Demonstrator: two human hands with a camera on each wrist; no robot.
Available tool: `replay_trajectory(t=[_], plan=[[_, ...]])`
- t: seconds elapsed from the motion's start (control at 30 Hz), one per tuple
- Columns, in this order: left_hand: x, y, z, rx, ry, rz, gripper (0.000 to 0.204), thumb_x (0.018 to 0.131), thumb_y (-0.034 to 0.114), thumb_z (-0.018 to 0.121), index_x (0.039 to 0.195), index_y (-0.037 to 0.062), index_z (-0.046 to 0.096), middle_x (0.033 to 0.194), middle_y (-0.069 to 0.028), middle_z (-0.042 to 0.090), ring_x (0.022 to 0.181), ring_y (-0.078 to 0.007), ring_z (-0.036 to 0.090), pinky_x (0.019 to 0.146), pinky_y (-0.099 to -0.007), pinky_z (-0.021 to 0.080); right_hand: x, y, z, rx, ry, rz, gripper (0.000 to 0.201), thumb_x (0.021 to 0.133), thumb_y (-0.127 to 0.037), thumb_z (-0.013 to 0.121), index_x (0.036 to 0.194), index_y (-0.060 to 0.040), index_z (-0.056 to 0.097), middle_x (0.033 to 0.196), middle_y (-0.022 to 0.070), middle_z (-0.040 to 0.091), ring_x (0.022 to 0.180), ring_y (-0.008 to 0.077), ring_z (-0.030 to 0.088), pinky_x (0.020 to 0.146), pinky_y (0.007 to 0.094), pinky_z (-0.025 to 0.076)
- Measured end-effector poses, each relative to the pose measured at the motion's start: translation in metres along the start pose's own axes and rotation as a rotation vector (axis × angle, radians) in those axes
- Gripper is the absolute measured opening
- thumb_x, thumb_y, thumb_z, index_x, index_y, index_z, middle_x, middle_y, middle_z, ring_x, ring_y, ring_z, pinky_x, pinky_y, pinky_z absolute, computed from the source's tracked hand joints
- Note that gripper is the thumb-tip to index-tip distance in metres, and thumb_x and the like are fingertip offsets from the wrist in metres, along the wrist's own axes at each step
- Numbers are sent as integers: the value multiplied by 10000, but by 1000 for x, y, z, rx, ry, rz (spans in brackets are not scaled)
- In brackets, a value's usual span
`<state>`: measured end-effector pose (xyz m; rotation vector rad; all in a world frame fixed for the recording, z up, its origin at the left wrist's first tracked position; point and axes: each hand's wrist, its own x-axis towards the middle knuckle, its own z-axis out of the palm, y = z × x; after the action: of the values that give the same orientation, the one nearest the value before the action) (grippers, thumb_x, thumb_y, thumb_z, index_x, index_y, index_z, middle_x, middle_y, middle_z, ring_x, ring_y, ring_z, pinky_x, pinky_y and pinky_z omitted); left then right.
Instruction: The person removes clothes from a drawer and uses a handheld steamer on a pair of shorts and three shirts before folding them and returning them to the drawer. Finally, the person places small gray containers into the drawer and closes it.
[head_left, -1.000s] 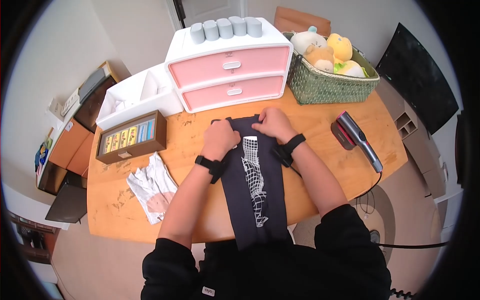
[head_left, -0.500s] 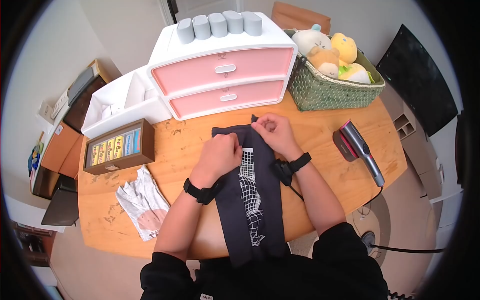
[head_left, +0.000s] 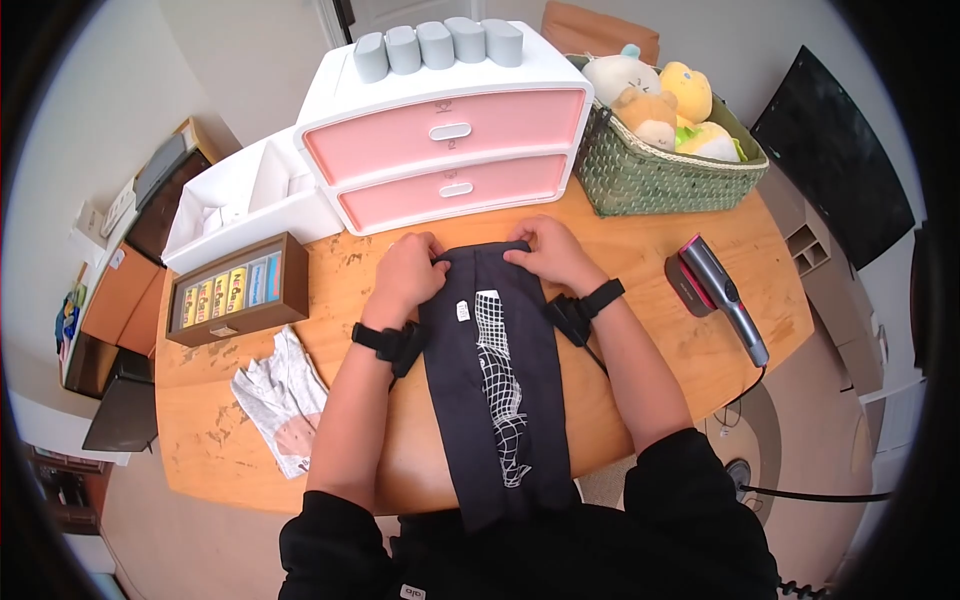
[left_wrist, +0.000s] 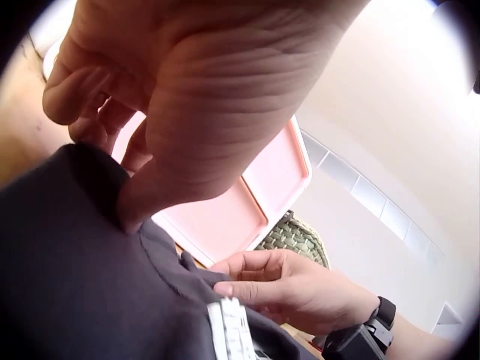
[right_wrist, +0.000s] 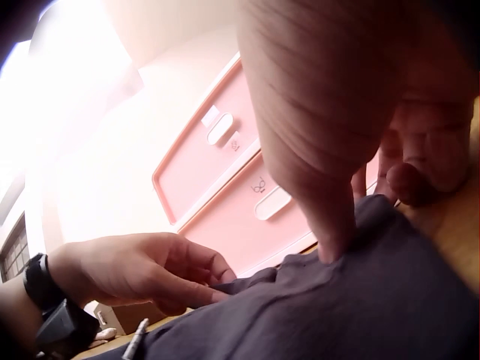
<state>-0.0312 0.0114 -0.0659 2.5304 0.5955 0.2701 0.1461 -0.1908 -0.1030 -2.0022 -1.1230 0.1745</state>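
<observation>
Dark pants with a white grid print lie lengthwise on the table, their far edge toward the drawers. A small white label shows on them. My left hand pinches the far left corner of the pants between thumb and fingers. At the far right corner, my right hand pinches the cloth the same way. In the left wrist view the left thumb presses on the dark cloth, its fingers behind the edge. The right wrist view shows the right thumb on the fabric likewise.
A white drawer unit with pink fronts stands behind the pants. Left are a white divided box, a brown case and a folded light shirt. Right are a green basket of plush toys and a corded handheld appliance.
Both hands have shifted on the pants' far edge, the left one moving outward to the left corner. The far edge now lies straighter, and the white label has come into sight.
</observation>
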Motion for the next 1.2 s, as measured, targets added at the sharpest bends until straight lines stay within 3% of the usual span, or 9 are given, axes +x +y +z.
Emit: replay_trajectory(t=[0.1, 0.37, 0.5, 0.63, 0.73, 0.87, 0.97, 1.07, 1.2], plan=[[9, -5, -1, -59, -5, -15, 159, 877, 149, 793, 970, 30, 744, 915, -154, 749, 912, -332, 733, 834, -424, 576, 6, 4, 1, 175, -64, 193, 269, 779, -184, 909, 920, -4, 769, 853, 108, 748, 739, 196, 704, 718, 330, 562], [17, -20, 12, -182, 149, -39, 119, 892, 161, 773, 934, 54, 742, 873, -131, 756, 873, -329, 737, 783, -431, 579, 11, 11, 6, 228, 135, 174, 282, 800, -181, 924, 911, 9, 749, 803, 22, 708, 707, 85, 629, 653, 253, 515], [28, -43, 24, -244, 150, -40, 322, 862, 200, 831, 1104, 37, 695, 925, -117, 746, 916, -306, 733, 835, -414, 576, 17, 8, 4, 299, 129, 210, 375, 792, -205, 942, 992, 22, 720, 812, 18, 690, 679, 83, 628, 604, 259, 520], [12, -26, 12, -89, 207, -70, 757, 793, 312, 911, 1369, -10, 541, 1242, -214, 654, 1061, -339, 692, 902, -428, 572, 6, -7, -7, 447, 64, 296, 547, 819, -222, 933, 1200, 45, 645, 993, 56, 698, 705, 81, 638, 631, 266, 548], [-37, 4, -19, -114, 197, 3, 734, 804, 263, 892, 1366, -43, 534, 1273, -262, 618, 1185, -420, 640, 1023, -454, 529, -15, -11, -10, 510, 35, 281, 590, 857, -204, 903, 1299, 47, 604, 1139, 78, 680, 804, 88, 662, 716, 261, 563], [-147, 50, -59, -63, 48, 223, 303, 826, 177, 866, 987, 25, 658, 916, -151, 694, 891, -319, 692, 799, -424, 552, -88, -50, -41, 433, -163, 276, 495, 932, -186, 834, 1325, 21, 615, 1188, 36, 659, 935, 108, 679, 840, 278, 568], [-232, 71, -63, -87, -105, 277, 339, 792, 200, 893, 949, 33, 643, 868, -131, 661, 802, -333, 681, 700, -412, 549, -175, -79, -53, 1, -142, 228, 357, 865, -246, 878, 1060, -21, 682, 879, 18, 651, 751, 91, 604, 668, 260, 501], [-289, 64, -43, 10, -144, 239, 394, 778, 249, 901, 995, 42, 646, 921, -111, 652, 825, -320, 681, 686, -415, 553, -252, -123, -52, -6, -171, 494, 336, 845, -261, 880, 791, -8, 667, 653, 83, 653, 595, 186, 640, 591, 333, 505], [-317, 51, -24, 48, -82, 193, 446, 766, 256, 895, 1075, 35, 662, 993, -104, 633, 897, -310, 671, 683, -400, 552, -324, -148, -22, 4, 65, 567, 354, 786, -241, 937, 847, -12, 674, 664, 57, 652, 564, 151, 628, 553, 304, 505]])
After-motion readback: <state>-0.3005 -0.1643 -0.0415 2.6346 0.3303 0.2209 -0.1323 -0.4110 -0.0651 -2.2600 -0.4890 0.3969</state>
